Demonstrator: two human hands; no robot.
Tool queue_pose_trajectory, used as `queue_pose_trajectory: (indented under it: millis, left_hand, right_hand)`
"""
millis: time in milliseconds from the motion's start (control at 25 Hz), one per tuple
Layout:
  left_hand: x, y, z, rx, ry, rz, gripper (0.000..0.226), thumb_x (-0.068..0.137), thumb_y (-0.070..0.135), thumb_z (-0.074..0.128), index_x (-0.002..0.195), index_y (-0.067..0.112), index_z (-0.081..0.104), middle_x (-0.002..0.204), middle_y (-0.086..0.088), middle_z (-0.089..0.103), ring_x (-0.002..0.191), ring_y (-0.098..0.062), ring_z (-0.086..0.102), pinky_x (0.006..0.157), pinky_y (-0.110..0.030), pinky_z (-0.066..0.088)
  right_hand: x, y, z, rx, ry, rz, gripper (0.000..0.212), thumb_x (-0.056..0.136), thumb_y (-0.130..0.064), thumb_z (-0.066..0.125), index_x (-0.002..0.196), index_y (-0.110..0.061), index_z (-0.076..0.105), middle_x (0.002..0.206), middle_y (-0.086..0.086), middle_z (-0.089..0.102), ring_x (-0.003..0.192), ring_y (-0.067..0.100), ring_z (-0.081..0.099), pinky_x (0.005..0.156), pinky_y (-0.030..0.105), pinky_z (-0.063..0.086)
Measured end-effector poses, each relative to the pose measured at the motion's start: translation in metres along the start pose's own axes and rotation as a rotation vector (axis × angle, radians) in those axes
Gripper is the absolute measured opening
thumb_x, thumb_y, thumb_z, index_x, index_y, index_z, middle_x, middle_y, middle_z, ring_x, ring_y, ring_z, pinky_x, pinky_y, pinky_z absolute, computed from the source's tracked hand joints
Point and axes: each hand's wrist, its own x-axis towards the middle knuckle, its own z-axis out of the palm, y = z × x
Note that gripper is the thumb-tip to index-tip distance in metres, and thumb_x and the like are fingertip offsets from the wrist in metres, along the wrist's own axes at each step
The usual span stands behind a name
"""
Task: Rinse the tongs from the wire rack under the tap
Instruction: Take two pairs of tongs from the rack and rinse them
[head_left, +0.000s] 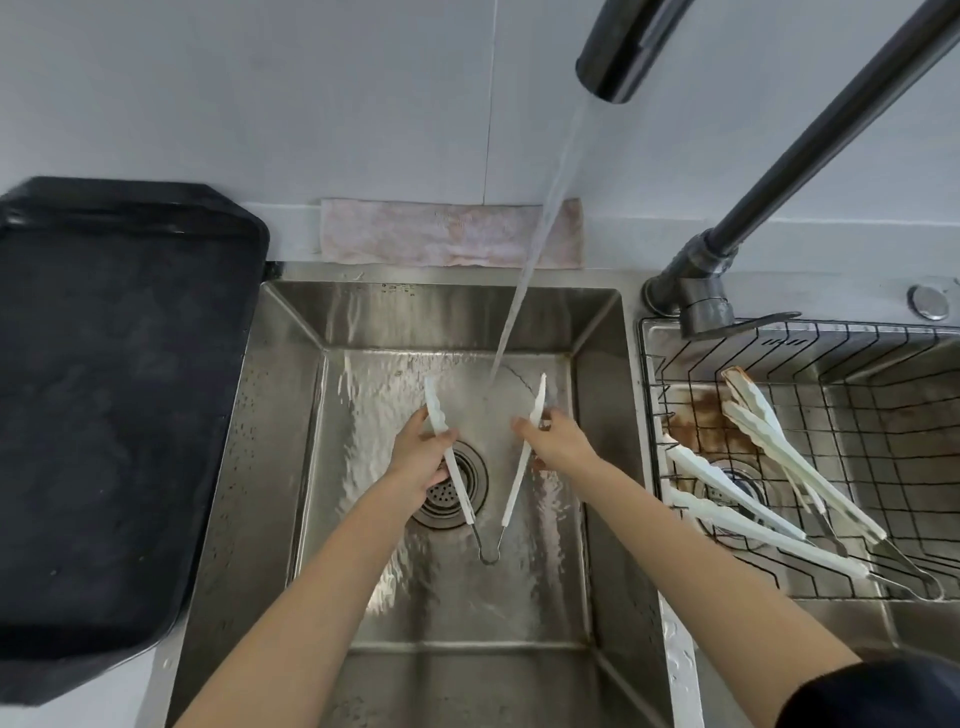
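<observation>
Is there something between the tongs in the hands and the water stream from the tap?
Nothing visible does. The left hand and right hand hold the tongs spread open over the sink. The water stream falls freely from the tap and lands between the two arms.

Sink (291, 395) lies between tray (104, 415), left, and wire rack (779, 343), right.

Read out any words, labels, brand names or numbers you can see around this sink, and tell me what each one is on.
No text can be read anywhere in this view.
Small dark marks on the back rim of the sink: too small and blurred to read.
Tongs in the hands, tongs in the wire rack, tap, black tray, cloth: no lettering visible.
</observation>
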Motion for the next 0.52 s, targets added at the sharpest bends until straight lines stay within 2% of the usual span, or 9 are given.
queue_pose_trajectory:
  millis: [80, 160, 200, 280, 360, 520]
  left_hand:
    - [0.008, -0.006, 0.002, 0.001, 0.008, -0.033, 0.051, 0.089, 0.005, 0.054, 0.135, 0.022, 0.041, 0.108, 0.000, 0.053, 0.102, -0.019, 0.051, 0.084, -0.037, 0.045]
    - [0.015, -0.011, 0.003, 0.014, 0.016, -0.060, 0.045, 0.089, 0.005, 0.053, 0.131, 0.020, 0.045, 0.104, 0.001, 0.053, 0.102, -0.020, 0.050, 0.085, -0.038, 0.044]
    - [0.018, -0.014, 0.003, 0.033, 0.024, -0.071, 0.043, 0.089, 0.005, 0.053, 0.129, 0.019, 0.046, 0.104, 0.001, 0.054, 0.102, -0.020, 0.050, 0.085, -0.038, 0.044]
    - [0.022, -0.018, 0.005, 0.086, 0.040, -0.075, 0.042, 0.089, 0.007, 0.053, 0.129, 0.015, 0.046, 0.109, -0.004, 0.053, 0.100, -0.021, 0.051, 0.081, -0.036, 0.045]
    - [0.022, -0.022, 0.007, 0.113, 0.054, -0.072, 0.042, 0.089, 0.007, 0.053, 0.130, 0.011, 0.046, 0.111, -0.008, 0.053, 0.097, -0.021, 0.050, 0.073, -0.033, 0.045]
    - [0.018, -0.023, 0.009, 0.083, 0.052, -0.096, 0.037, 0.090, 0.000, 0.046, 0.126, 0.008, 0.049, 0.105, -0.010, 0.051, 0.095, -0.021, 0.048, 0.068, -0.030, 0.043]
  right_hand:
    - [0.008, 0.008, 0.004, 0.056, -0.003, 0.031, 0.053, 0.088, -0.031, 0.059, 0.131, -0.005, 0.041, 0.109, 0.012, 0.056, 0.088, 0.024, 0.058, 0.082, 0.032, 0.049]
    - [0.014, 0.017, 0.007, 0.084, 0.020, 0.074, 0.051, 0.086, -0.023, 0.062, 0.130, -0.006, 0.042, 0.119, 0.017, 0.059, 0.103, 0.030, 0.061, 0.089, 0.039, 0.053]
    - [0.017, 0.021, 0.009, 0.101, 0.025, 0.094, 0.049, 0.086, -0.018, 0.063, 0.130, -0.006, 0.043, 0.122, 0.017, 0.058, 0.107, 0.031, 0.061, 0.088, 0.039, 0.054]
    - [0.022, 0.027, 0.012, 0.142, 0.022, 0.125, 0.046, 0.085, -0.009, 0.062, 0.128, -0.005, 0.046, 0.124, 0.018, 0.057, 0.110, 0.033, 0.059, 0.081, 0.036, 0.056]
    - [0.027, 0.032, 0.016, 0.154, 0.004, 0.146, 0.044, 0.085, -0.004, 0.060, 0.127, -0.005, 0.047, 0.125, 0.019, 0.057, 0.112, 0.033, 0.058, 0.087, 0.040, 0.055]
    - [0.030, 0.038, 0.020, 0.086, -0.025, 0.163, 0.042, 0.084, -0.007, 0.057, 0.126, -0.009, 0.049, 0.124, 0.015, 0.058, 0.113, 0.032, 0.057, 0.098, 0.046, 0.049]
